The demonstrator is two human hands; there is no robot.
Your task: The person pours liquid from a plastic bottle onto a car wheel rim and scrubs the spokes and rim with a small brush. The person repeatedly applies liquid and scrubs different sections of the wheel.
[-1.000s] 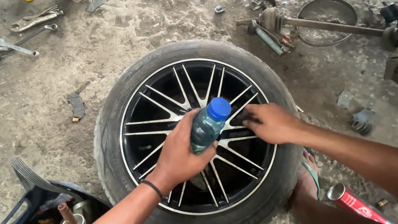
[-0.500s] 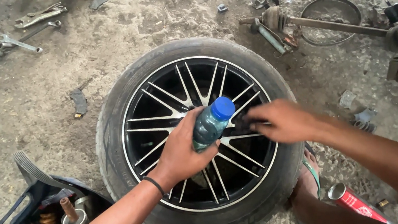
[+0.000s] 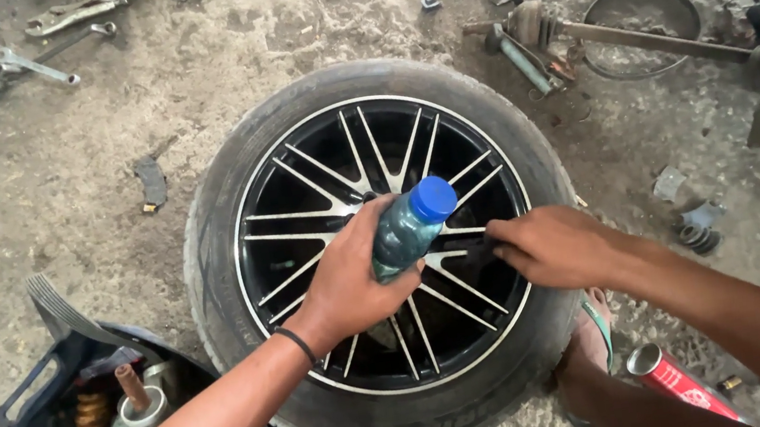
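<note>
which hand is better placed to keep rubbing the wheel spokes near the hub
Right. The right hand already lies flat on the spokes of the wheel beside the hub, seemingly pressing something dark. The left hand is occupied gripping the blue-capped bottle above the rim.

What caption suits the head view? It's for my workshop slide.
Left hand holds a blue-capped bottle over a wheel on dirt; right hand presses its spokes.
</note>
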